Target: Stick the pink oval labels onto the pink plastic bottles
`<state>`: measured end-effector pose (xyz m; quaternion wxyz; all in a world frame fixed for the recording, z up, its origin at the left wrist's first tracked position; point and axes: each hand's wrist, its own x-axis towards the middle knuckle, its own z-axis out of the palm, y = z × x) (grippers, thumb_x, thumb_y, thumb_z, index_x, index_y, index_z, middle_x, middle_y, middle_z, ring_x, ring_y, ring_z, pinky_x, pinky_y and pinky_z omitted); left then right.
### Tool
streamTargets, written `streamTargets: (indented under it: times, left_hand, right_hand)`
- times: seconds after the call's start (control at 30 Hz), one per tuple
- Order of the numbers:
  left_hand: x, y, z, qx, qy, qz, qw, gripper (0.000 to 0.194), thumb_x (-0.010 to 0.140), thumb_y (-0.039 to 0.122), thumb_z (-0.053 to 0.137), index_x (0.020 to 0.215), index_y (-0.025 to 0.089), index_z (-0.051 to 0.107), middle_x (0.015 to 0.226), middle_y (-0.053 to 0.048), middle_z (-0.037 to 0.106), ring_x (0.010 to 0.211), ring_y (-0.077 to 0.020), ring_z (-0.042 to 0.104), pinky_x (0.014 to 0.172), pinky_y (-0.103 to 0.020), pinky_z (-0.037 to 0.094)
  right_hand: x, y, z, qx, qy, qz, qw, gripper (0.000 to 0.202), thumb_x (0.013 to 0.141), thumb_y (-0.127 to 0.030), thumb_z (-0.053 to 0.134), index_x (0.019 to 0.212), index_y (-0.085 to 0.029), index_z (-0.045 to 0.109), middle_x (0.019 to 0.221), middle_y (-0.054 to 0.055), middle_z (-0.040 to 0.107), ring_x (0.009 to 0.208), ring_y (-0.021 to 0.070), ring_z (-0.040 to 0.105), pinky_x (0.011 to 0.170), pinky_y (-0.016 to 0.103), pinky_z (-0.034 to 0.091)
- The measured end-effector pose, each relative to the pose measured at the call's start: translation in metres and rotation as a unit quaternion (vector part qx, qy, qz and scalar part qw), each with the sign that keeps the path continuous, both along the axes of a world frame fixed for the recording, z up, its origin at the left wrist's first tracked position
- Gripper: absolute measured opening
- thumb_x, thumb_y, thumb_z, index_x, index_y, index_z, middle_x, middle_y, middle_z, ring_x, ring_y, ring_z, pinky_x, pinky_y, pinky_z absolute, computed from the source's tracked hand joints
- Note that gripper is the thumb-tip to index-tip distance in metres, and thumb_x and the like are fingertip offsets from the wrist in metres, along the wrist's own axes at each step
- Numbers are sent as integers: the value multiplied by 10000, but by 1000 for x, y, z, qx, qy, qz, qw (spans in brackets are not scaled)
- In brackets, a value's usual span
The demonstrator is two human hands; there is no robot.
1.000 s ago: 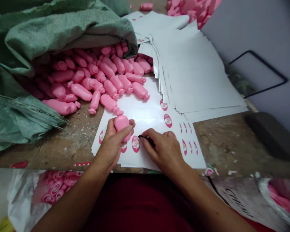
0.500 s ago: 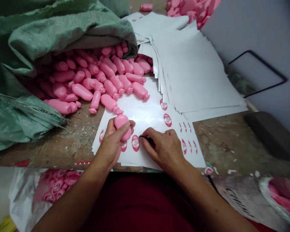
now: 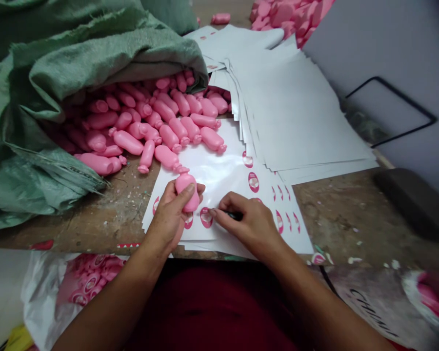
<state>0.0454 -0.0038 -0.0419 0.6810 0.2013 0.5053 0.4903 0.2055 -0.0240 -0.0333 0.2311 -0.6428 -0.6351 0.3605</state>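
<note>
My left hand (image 3: 171, 212) is closed round a small pink plastic bottle (image 3: 186, 191), its thumb pressed along the side and the bottle's narrow neck pointing away from me. Below and beside it lies a white sticker sheet (image 3: 219, 175) with oval pink labels. At the right edge of one oval label (image 3: 206, 217) are the thumb and fingertip of my right hand (image 3: 247, 217). A thin black tool (image 3: 234, 214) is held in that hand; most of it is hidden by the fingers, so its kind cannot be made out. The label looks flat on the sheet.
Many pink bottles (image 3: 168, 136) spill from a green woven sack (image 3: 113, 58) at the left. A stack of white sheets (image 3: 292, 112) lies at the right, near a dark block (image 3: 413, 202). Below the table edge, a white bag (image 3: 44, 292) contains labelled pink pieces.
My right thumb and fingertip have shifted slightly, with the thumb now against the oval label's edge and the black tool tipped back in the hand. My left hand still holds the bottle.
</note>
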Motion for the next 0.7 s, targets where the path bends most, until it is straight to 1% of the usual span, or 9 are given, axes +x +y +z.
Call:
streamTargets:
  times: [0.07,0.1,0.17,0.2,0.27,0.37,0.47,0.57,0.7]
  left_hand:
    - [0,-1,2,4,-3,2,1000,259,798,267,735,986,194,572,897,-33,729,944,-177,690,945,-356,498]
    - [1,-2,4,9,1,-2,1000,289,791,266,746,1004,201,562,897,-26,724,920,-176,692,916,-350,510]
    - [3,-6,9,11,12,-22,1000,350,784,277,764,1057,218,554,916,-14,716,847,-162,686,837,-319,524]
    - [4,-9,12,8,10,-35,999,370,786,287,770,1082,226,556,932,-12,712,824,-153,678,804,-301,524]
    - [7,-15,18,-4,-21,-60,998,377,811,345,759,1121,237,573,969,-18,706,839,-151,673,782,-281,526]
    - [11,-23,24,-16,-88,-82,993,405,857,524,679,1134,237,605,996,-41,697,907,-189,685,763,-296,550]
    - [12,-27,26,-25,-100,-98,990,525,847,657,610,1157,233,614,1002,-60,697,901,-210,694,663,-280,545]
    - [12,-27,27,-33,-92,-112,989,584,821,692,613,1181,232,609,1016,-69,699,901,-217,697,595,-250,511]
    - [11,-28,26,-38,-84,-122,988,608,825,715,584,1194,232,608,1009,-79,704,910,-222,695,584,-243,499]
  right_hand:
    - [5,1,8,-41,139,-16,989,289,804,-454,636,662,-221,540,586,-34,548,555,130,476,559,273,344]
    - [6,2,12,-46,182,-24,982,300,797,-463,642,658,-223,527,581,-40,525,549,123,459,539,264,343]
    - [8,3,19,-36,221,-28,974,287,785,-449,663,664,-223,534,579,-48,501,548,115,435,527,258,346]
    - [9,3,22,-30,225,-26,974,266,786,-432,666,672,-221,550,585,-47,505,556,114,437,531,258,352]
    - [8,4,25,-28,229,-16,973,225,797,-409,660,700,-217,592,611,-38,540,581,119,464,551,264,373]
    - [8,3,24,-39,231,1,972,211,815,-404,648,732,-212,626,659,-20,607,625,133,523,599,283,408]
    - [10,2,21,-51,217,13,975,218,830,-410,643,743,-210,627,690,-8,645,663,149,561,636,302,424]
    - [12,1,19,-60,207,18,976,231,836,-422,636,744,-210,625,701,0,656,682,159,574,649,312,430]
    - [13,1,18,-66,201,15,977,247,831,-440,631,739,-211,622,705,5,655,692,167,578,655,320,432]
